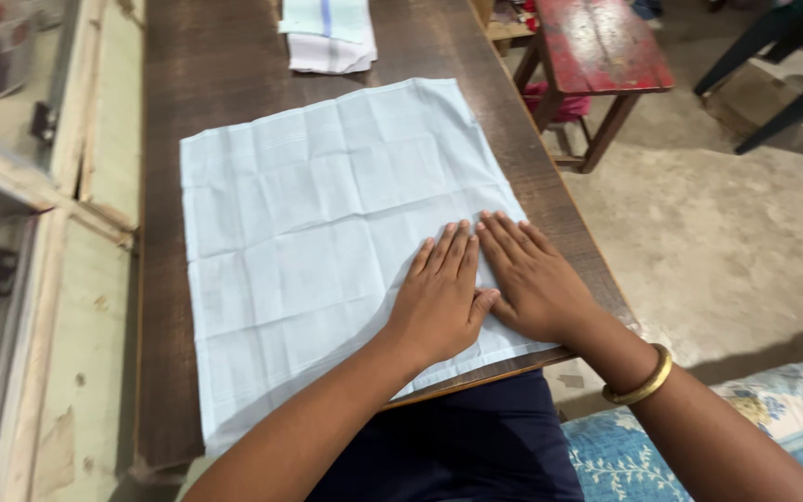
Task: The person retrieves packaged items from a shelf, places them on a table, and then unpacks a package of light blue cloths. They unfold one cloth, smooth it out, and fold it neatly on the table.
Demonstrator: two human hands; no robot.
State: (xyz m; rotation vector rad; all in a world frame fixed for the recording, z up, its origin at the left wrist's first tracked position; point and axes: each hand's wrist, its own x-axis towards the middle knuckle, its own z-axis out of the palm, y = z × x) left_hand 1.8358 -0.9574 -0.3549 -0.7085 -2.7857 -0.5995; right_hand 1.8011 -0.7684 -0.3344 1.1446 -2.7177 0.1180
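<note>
Pale blue cloth [327, 232] lies spread flat on the dark wooden table [188, 56], creased, likely light, limp and prone to sliding; left hand [439, 297] and right hand [532, 279] press open-palmed near its right edge, gripping nothing; corners look best to pinch.

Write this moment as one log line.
left hand: flat on light blue cloth | right hand: flat on it, beside left | wooden table

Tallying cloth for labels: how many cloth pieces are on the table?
2: the pale blue cloth spread flat under both hands, and a folded stack at the table's far edge, partly cut off, possibly several pieces.
</note>
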